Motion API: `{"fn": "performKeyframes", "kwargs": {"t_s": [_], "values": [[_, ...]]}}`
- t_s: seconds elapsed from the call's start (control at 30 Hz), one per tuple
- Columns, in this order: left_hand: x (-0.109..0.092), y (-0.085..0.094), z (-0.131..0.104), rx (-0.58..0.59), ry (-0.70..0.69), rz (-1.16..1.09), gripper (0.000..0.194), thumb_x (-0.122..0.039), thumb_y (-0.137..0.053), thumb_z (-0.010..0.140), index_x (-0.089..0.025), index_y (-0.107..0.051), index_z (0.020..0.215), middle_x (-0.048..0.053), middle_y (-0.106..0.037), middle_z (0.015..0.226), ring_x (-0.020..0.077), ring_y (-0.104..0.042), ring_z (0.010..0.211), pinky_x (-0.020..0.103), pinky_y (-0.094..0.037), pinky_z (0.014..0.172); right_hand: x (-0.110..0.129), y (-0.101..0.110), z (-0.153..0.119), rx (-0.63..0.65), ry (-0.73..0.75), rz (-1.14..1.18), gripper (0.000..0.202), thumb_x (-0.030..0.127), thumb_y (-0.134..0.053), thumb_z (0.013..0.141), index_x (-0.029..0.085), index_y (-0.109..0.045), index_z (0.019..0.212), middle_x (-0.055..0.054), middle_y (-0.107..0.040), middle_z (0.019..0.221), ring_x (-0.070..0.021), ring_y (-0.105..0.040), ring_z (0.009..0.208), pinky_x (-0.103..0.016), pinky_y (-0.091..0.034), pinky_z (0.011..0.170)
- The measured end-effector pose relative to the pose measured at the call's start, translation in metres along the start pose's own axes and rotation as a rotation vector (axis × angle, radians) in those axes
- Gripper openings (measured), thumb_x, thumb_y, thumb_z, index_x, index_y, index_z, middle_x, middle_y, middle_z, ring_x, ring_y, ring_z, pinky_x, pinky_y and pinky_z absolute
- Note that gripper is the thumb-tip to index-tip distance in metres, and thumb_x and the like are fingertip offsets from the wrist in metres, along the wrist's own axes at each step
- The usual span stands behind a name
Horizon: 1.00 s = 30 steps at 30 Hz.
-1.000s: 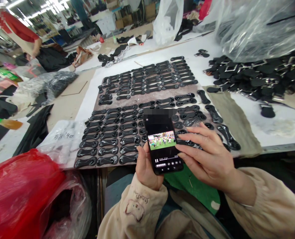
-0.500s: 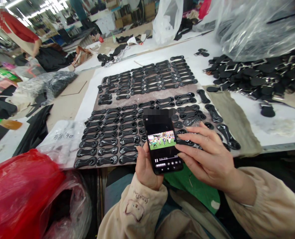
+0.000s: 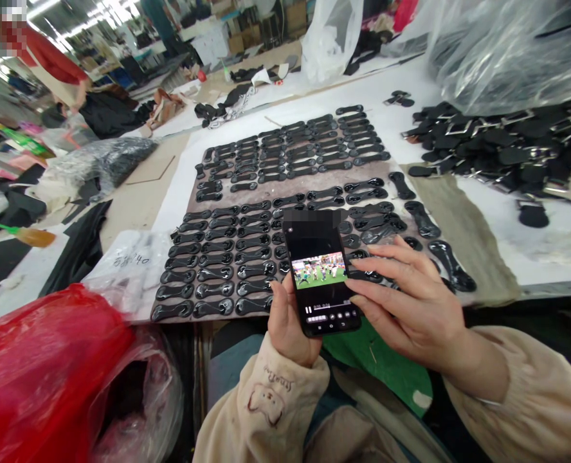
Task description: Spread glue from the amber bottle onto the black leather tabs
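Note:
A black smartphone (image 3: 320,276) rests upright in my left hand (image 3: 290,328), with the thumb along its left edge and the other fingers hidden behind it. Its lit screen plays a video of figures on green ground. Beside the phone's right edge is my right hand (image 3: 413,302), its fingers extended and slightly apart, the tips close to the screen; whether they touch it I cannot tell. Behind the phone, shiny black strap pieces (image 3: 213,276) with rounded ends lie in rows on a brownish board (image 3: 285,190).
A heap of black straps with metal buckles (image 3: 502,145) lies at the right under clear plastic (image 3: 512,58). A red plastic bag (image 3: 44,379) bulges at the lower left. A bottle of amber liquid (image 3: 35,236) is at the left. Another person in a red sleeve (image 3: 49,51) stands at upper left.
The whole view has shifted slightly to the right. My hands and the phone keep nearly the same pose, and the figures in the video have changed.

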<state>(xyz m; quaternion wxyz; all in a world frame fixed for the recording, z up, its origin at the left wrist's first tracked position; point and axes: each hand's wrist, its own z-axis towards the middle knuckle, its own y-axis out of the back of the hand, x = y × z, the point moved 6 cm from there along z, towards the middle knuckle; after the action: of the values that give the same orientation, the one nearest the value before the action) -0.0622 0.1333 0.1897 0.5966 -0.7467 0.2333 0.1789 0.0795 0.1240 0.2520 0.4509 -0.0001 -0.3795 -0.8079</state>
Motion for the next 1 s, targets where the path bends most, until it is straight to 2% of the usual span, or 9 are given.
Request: {"fn": "performKeyframes", "kwargs": {"t_s": [1.0], "values": [[0.0002,0.0008,0.0002,-0.022,0.003,0.022,0.059,-0.060,-0.032,0.094,-0.019,-0.066,0.118,0.013,-0.071,0.109,0.0318,-0.062,0.112,0.052,-0.044,0.102,0.0000,-0.0005,0.0000,0.003,-0.008,0.009,0.021,0.013,-0.072,0.080,0.016,-0.071,0.101,-0.012,-0.066,0.115,-0.0320,-0.054,0.118,-0.063,-0.038,0.107]]}}
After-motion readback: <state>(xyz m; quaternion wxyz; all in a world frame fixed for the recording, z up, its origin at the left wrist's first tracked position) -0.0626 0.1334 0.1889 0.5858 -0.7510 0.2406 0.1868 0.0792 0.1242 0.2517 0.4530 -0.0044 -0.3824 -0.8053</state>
